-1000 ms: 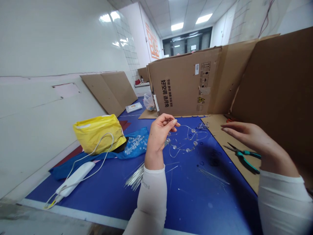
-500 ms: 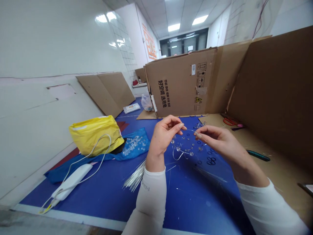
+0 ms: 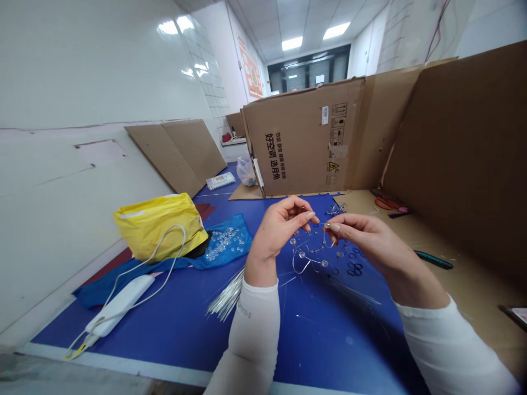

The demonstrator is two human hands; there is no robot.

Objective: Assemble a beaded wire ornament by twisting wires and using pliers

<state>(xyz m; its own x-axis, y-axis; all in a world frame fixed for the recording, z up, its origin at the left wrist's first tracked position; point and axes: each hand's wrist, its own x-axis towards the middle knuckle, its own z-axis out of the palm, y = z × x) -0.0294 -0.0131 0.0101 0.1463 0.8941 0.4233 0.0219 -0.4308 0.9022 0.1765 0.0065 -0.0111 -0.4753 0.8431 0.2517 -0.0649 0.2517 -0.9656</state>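
Over the blue table, my left hand (image 3: 284,227) pinches a thin silvery wire (image 3: 321,223) between thumb and fingertips. My right hand (image 3: 366,236) is closed at the other side of the short span, its thumb and forefinger on a small clear bead (image 3: 327,225). Part of the wire bends down from the right fingertips. Below the hands are clear beads (image 3: 324,263) along a curved, looped wire (image 3: 302,267). Several black rings (image 3: 354,269) lie under my right hand. The fingers partly hide the bead and wire ends.
On the left, loose clear beads (image 3: 226,241) lie on a blue cloth (image 3: 242,225), beside a yellow bag (image 3: 160,227) and a white power strip (image 3: 121,304). A wire bundle (image 3: 226,293) is near my left forearm. Red-handled scissors (image 3: 387,203) and a green tool (image 3: 433,259) lie right. Cardboard (image 3: 304,137) stands behind.
My hands have come closer together, the left moving slightly right, so the wire span between them is shorter. A bend of wire now hangs beneath my right fingertips.
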